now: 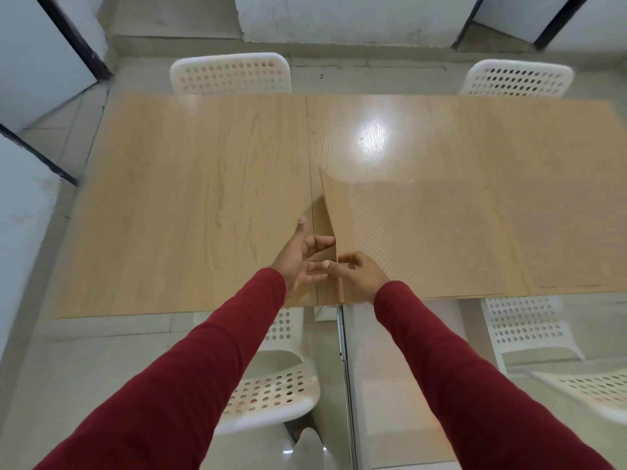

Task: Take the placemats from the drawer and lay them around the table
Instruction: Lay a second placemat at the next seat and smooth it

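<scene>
Placemats (417, 239) lie in a thin tan stack on the right half of the wooden surface (190, 198), their near edge running along the surface's near edge. From my head view, the stack's top sheet has a fine dotted texture, and its left edge is lifted and curled up off the surface, close to the seam that splits the surface in two. Another mat (573, 232) lies flat further right, partly under or beside the stack; I cannot tell which.

My right hand (356, 276) sits at the stack's near left corner, fingers curled and pinching the raised edge there. My left hand (302, 256) is just beside it to the left, over bare wood, with its fingers spread and straight, the fingertips (327, 240) reaching toward the lifted edge; whether they touch it I cannot tell. Both hands are close together, nearly touching.

Both arms wear dark red sleeves (190, 378). White perforated chairs (230, 74) stand at the far side, and more at the near side below.
</scene>
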